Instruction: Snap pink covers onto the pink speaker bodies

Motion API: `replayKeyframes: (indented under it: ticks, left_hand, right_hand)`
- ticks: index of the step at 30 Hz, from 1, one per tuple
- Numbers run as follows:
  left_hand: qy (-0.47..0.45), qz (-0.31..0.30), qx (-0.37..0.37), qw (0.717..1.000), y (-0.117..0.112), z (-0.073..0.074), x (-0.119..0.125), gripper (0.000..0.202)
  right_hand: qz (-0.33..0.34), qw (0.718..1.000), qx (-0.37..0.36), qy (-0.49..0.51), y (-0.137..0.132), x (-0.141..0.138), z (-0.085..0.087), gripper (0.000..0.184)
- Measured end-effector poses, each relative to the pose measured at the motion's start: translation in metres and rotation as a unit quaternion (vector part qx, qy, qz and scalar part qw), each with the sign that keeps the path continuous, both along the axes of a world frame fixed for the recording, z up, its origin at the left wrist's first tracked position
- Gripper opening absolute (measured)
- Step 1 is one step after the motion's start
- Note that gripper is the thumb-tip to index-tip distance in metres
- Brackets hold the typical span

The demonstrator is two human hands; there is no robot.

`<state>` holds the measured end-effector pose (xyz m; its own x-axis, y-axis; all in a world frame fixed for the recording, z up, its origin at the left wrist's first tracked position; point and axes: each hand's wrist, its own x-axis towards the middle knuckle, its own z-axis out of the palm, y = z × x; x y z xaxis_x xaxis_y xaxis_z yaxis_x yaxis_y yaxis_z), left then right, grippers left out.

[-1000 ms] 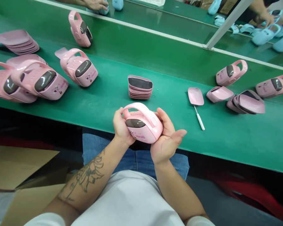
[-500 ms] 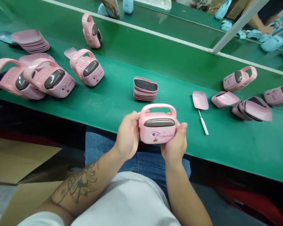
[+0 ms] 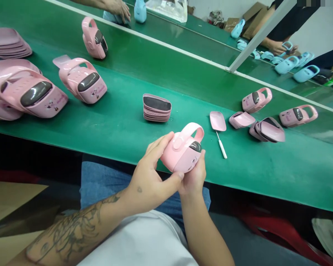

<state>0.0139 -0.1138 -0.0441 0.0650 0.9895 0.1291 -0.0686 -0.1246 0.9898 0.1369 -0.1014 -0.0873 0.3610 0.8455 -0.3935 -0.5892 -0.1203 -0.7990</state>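
The left hand [image 3: 147,181] and right hand [image 3: 194,177] clasp a glossy, rounded pink plastic case [image 3: 180,153] over the near edge of the green bench [image 3: 122,140], its underside hidden. Beyond sits a stack of curved, dark-faced pink panels [image 3: 157,109]. Rightward lies a slim white-handled screwdriver [image 3: 222,148], tip indistinct. Leftward, another handled pink case [image 3: 4,111] is cut off.

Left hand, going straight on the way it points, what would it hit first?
The left hand would first meet the pink case it touches; beyond, probably the bench, though depth is unclear.
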Motion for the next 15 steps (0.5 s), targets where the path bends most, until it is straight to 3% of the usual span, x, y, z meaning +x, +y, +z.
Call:
replayKeyframes:
  ticks: [7,10,12,15]
  left_hand:
    - [-0.076,-0.055,-0.015,0.995,0.0,-0.014,-0.009,0.081]
    - [-0.059,-0.066,0.004,0.996,0.002,-0.02,-0.011,0.078]
    - [-0.025,-0.046,0.005,0.999,0.003,-0.024,-0.011,0.083]
    - [-0.008,-0.027,0.011,1.0,0.006,-0.025,-0.014,0.092]
  right_hand:
    - [0.029,0.997,0.075,-0.006,0.003,0.005,0.014,0.075]
    - [-0.006,0.986,0.089,-0.143,0.0,0.002,0.01,0.076]
    - [-0.031,0.96,0.118,-0.254,-0.005,-0.001,0.005,0.074]
    - [-0.047,0.927,0.192,-0.318,-0.013,-0.005,0.001,0.074]
